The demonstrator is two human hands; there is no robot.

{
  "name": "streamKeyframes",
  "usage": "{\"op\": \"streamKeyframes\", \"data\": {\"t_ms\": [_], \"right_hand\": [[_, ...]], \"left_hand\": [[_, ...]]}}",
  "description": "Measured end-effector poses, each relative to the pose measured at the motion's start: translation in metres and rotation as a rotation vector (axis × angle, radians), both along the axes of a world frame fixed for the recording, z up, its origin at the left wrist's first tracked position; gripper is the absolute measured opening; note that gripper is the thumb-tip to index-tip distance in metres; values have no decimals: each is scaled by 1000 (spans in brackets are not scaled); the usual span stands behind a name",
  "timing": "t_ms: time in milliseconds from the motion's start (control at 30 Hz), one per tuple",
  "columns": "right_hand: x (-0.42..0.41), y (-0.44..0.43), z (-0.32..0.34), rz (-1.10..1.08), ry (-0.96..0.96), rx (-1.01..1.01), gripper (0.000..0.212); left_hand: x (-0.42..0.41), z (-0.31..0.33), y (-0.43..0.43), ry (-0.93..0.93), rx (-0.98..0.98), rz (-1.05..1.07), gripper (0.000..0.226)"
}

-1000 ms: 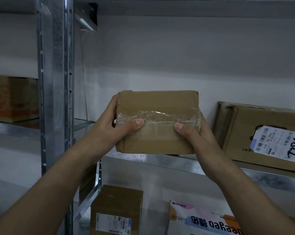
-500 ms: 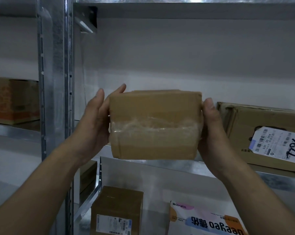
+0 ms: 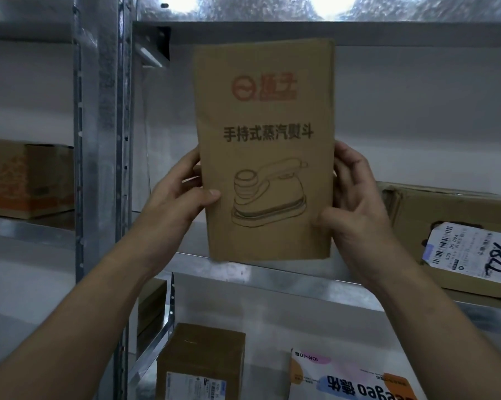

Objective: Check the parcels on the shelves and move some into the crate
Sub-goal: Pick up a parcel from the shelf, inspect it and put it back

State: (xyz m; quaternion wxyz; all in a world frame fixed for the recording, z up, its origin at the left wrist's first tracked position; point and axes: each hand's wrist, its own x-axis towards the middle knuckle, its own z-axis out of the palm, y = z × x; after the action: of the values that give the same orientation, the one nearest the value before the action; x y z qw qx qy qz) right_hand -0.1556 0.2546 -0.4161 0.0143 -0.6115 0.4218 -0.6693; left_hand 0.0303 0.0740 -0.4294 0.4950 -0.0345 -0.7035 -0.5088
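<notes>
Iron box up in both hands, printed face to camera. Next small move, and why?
Probably rotate the box to another face: the left hand and right hand grip its sides, and this face shows only print, no shipping label like the one on the neighbouring parcel.

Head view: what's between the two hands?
The printed box, upright, held at its sides by the left hand and right hand. Shows in head view.

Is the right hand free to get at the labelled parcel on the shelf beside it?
Probably not yet. The right hand grips the iron-printed box together with the left hand. The labelled parcel sits close by with nothing between, so once that hand lets go the way looks open.
</notes>
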Motion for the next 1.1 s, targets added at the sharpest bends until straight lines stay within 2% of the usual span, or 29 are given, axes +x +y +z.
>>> {"op": "streamKeyframes", "data": {"t_ms": [67, 100, 167, 233, 267, 333, 367, 433, 467, 533, 600, 900, 1000, 1067, 1100], "right_hand": [[-3, -1, 0, -53, 67, -49, 93], [-3, -2, -1, -77, 86, -71, 89], [-5, -3, -2, -95, 62, -106, 69], [-6, -3, -6, -65, -21, -101, 45], [-6, -3, -8, -48, -70, -73, 36], [-6, -4, -11, -29, -148, -20, 12], [-4, -4, -12, -38, -172, 2, 15], [-3, -3, -14, -85, -184, 30, 45], [-2, -3, -16, -102, -149, 42, 56], [0, -2, -19, -101, -61, 73, 66], [1, -2, -21, -104, -51, 60, 64], [-4, -5, -32, -117, -59, 25, 54], [-9, -1, -33, -72, -10, 36, 76], [-11, 1, -34, -20, 16, 45, 94], [-12, 1, -34, 7, 20, 46, 95]], "left_hand": [[-1, 1, 0, -5, -28, 5, 61], [-2, 1, -1, -8, -9, -5, 57], [-1, 1, -2, 16, 114, -76, 51], [2, 0, 2, 51, 258, -142, 58], [3, -1, 3, 62, 273, -131, 64], [4, -4, 4, 44, 176, -105, 67], [4, -5, 5, -1, 132, -86, 75], [1, -9, 1, -89, 105, -75, 107], [-1, -13, -2, -108, 83, -88, 110], [-5, -18, -5, -83, 62, -106, 93], [-6, -24, -5, -75, 54, -109, 83], [-16, -42, -10, -47, 45, -114, 77], [-11, -40, -6, -9, 150, -140, 90], [-7, -36, -4, 90, 248, -174, 75], [-6, -34, -6, 134, 315, -180, 66]]}}
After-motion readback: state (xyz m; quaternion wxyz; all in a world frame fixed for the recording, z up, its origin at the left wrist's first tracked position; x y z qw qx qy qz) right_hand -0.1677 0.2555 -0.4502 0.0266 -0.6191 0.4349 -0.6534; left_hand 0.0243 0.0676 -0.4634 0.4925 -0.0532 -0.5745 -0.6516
